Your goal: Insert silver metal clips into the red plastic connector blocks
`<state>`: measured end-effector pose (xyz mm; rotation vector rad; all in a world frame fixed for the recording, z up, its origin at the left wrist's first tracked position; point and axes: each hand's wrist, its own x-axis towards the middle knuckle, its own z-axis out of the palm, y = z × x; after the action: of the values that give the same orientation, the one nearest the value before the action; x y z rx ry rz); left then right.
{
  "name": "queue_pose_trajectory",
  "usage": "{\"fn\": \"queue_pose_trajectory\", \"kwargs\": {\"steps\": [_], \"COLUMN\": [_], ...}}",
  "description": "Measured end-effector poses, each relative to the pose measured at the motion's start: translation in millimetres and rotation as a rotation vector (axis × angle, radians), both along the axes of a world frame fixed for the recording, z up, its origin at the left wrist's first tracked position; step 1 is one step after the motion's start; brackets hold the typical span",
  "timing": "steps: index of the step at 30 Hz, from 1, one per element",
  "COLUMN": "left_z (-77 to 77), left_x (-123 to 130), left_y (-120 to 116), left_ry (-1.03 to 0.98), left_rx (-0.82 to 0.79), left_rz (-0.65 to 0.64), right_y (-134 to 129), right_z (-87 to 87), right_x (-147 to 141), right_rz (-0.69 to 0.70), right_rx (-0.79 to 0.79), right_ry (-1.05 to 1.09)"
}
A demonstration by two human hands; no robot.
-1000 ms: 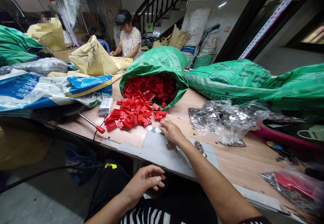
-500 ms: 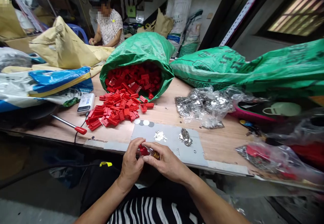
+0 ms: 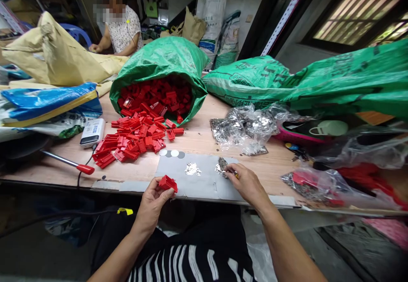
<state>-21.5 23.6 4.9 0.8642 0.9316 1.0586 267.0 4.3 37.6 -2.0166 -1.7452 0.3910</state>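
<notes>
My left hand [image 3: 153, 201] is closed around a small red plastic housing [image 3: 168, 183], holding it just above the table's front edge with its hollow side showing. My right hand [image 3: 247, 182] reaches to a small pile of dark and silvery metal pieces [image 3: 221, 165], its fingertips pinched together at the pile's edge. A tool with an amber handle [image 3: 236, 175] is tucked in that hand; most of it is hidden by the fingers. Left of that pile, a second heap of shiny flat metal pieces [image 3: 192, 169] lies on the grey mat [image 3: 204, 186].
Red housings [image 3: 137, 139] spill from a green sack [image 3: 159, 56]. Bagged metal parts [image 3: 245, 129] lie right of centre. A red-handled rod [image 3: 84, 169] and a white device [image 3: 92, 132] are at left. Across the table sits another person [image 3: 123, 29].
My hands have moved apart. The right one went from the red housing out to the dark metal pile, taking the tool along. The left kept the housing and shifted left; the view turned slightly right.
</notes>
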Motion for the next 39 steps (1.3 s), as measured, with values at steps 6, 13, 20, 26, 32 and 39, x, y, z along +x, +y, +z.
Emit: {"fn": "queue_pose_trajectory", "kwargs": {"steps": [6,13,20,26,32,39], "left_z": [2.3,1.2,0.3,0.3,1.7,11.9], "left_x": [0,-1,-2,2,-1,1], "left_y": [-1,-3,-4,-4,-4,-7], "left_ry": [-0.081,-0.087,-0.108,-0.111,-0.1,-0.118], "left_rx": [-0.091,-0.104,-0.137,-0.148,-0.119,-0.117], "left_rz": [-0.019,-0.021,0.01,0.011,0.01,0.008], "right_y": [-12,-10,-7,8,11,13], "right_z": [-11.8,-8.3,-2.3,-10.0,-13.7,-8.2], "right_x": [13,8,4,-18,-35,-24], "right_rz": [0.011,0.026,0.025,0.023,0.138,0.085], "right_rx": [-0.057,-0.078,-0.078,0.066,0.066,0.011], "right_ry": [-0.013,-0.014,0.086,0.055,-0.083,-0.122]}}
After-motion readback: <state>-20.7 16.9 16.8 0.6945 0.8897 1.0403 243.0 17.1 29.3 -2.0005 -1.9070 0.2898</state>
